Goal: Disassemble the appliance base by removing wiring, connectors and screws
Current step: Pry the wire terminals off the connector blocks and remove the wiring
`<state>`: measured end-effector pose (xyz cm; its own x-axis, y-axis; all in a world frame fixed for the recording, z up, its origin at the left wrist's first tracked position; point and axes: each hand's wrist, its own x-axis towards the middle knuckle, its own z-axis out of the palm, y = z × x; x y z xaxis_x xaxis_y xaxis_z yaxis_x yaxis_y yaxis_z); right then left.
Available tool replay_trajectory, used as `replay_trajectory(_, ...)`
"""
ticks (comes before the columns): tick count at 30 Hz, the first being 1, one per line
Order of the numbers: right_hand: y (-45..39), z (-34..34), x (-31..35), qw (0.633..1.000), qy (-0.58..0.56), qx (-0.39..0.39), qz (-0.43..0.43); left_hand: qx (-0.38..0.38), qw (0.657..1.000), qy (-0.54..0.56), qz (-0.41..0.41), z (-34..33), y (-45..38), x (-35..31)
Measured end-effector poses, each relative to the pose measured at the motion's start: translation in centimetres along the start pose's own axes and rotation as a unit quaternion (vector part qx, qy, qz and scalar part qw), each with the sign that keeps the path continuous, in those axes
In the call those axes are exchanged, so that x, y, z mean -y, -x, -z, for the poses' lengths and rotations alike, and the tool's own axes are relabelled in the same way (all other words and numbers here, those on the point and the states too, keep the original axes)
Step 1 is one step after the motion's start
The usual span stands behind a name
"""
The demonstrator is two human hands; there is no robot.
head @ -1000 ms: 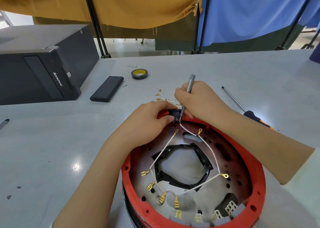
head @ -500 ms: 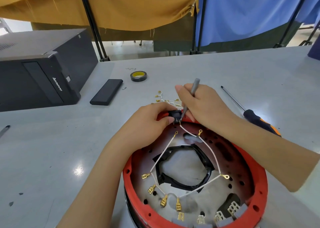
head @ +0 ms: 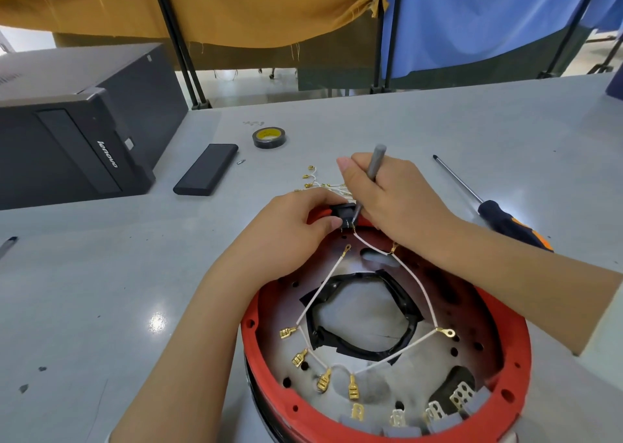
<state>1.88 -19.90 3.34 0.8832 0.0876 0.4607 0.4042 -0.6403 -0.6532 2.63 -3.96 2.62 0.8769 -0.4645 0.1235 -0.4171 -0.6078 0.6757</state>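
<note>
**Tool tip at the black connector, far rim of the base**

Grip: your left hand (head: 286, 230) has thumb and fingers curled round the small black connector (head: 344, 214), pinching it where it sits on the far edge of the red appliance base (head: 269, 368). Your right hand (head: 394, 200) is closed round a thin grey tool (head: 372, 169), held pen-fashion.

Left to right: left-hand pinch, connector, tool tip, right hand. All sit close together at the far rim.

Key relation: the tool's long axis runs steeply down and slightly leftward, so its tip meets the connector's right side, just beside your left thumb. A white wire (head: 408, 274) leaves the connector below the tip and trails toward you across the base, ending in brass terminals (head: 323, 380).

Judgement: any prying force will likely go leftward into the pinch. A slip would likely strike the thumb.

A larger screwdriver (head: 499, 220) lies on the table (head: 101, 291), right of the right hand, untouched.
</note>
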Motion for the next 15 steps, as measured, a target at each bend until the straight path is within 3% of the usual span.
replay_trajectory(7,-2.4,0.2,0.8,0.992,0.037,0.081,-0.09,-0.002,1.0,-0.001,0.0,-0.1,-0.2,0.2)
replay_trajectory(15,-0.7,2.3,1.0,0.993,-0.052,0.079,-0.071,-0.003,1.0,0.008,0.001,-0.1,-0.2,0.3)
